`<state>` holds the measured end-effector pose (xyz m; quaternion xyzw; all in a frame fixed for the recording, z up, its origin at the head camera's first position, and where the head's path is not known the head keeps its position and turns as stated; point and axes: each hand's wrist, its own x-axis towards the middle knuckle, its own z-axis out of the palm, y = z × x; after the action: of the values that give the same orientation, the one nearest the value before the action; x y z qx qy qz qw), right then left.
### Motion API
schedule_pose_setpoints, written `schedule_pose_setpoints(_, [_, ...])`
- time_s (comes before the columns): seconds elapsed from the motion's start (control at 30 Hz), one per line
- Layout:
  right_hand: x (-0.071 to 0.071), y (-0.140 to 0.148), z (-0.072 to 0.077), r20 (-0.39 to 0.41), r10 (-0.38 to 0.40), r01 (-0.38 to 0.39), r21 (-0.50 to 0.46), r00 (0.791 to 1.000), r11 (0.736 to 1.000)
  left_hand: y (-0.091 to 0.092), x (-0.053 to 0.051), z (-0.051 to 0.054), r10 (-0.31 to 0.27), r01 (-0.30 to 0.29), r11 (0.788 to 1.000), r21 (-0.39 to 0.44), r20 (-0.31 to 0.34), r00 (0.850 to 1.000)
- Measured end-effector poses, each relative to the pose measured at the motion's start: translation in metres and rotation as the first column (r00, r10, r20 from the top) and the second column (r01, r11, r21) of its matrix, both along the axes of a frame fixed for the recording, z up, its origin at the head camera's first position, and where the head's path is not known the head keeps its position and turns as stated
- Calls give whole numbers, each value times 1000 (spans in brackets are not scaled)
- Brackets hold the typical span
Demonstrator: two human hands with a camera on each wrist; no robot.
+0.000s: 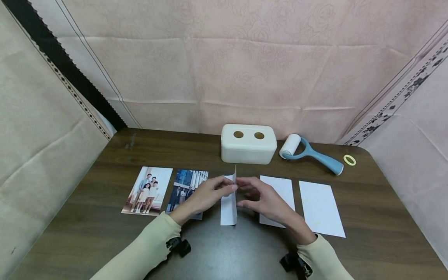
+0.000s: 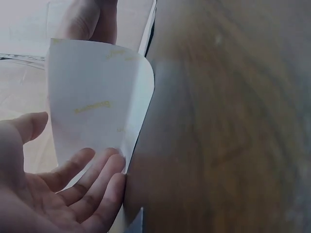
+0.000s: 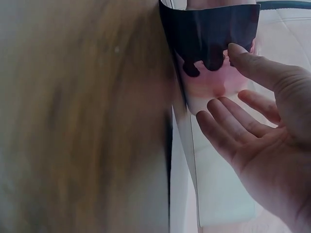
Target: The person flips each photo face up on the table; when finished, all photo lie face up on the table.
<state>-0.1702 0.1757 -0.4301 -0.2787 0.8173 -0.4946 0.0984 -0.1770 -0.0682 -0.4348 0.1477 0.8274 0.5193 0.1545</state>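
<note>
A bent photo print [image 1: 228, 212] stands partly upright between my hands. Its white back with faint yellow lettering faces the left hand; its dark and pink picture side [image 3: 211, 29] faces the right. My left hand [image 1: 210, 192] has its fingers extended against the white back [image 2: 92, 82], the thumb apart from it. The right hand [image 1: 264, 198] touches the picture side with a fingertip, its fingers spread and fairly straight. To the left lie a family photo [image 1: 150, 190] and a blue-toned group photo [image 1: 185, 184], partly covered by the left hand.
Two white rectangular sheets, one [image 1: 280, 188] partly behind the right hand and another [image 1: 322, 208], lie at the right. Farther back are a white box with two holes [image 1: 248, 149], a blue-handled lint roller [image 1: 315, 153] and a yellow-green ring [image 1: 349, 160] on the wooden table [image 1: 70, 217].
</note>
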Motion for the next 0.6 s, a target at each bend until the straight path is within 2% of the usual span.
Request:
schedule_pose_setpoints(0.13, [1,-3,1,-6,-19,19,0,1000,1000,0,0,0,36,-38,997,71,38,999])
schedule_pose_setpoints(0.27, [2,-5,0,-12,-58,58,0,998,998,0,0,2,58,-81,976,201,118,991])
schedule_pose_setpoints(0.37, [1,-6,-1,14,-93,93,-1,996,996,-1,0,10,64,-102,959,263,149,987])
schedule_pose_setpoints(0.6, [0,-5,-4,124,-159,160,4,979,987,-11,-2,28,73,-123,936,331,158,985])
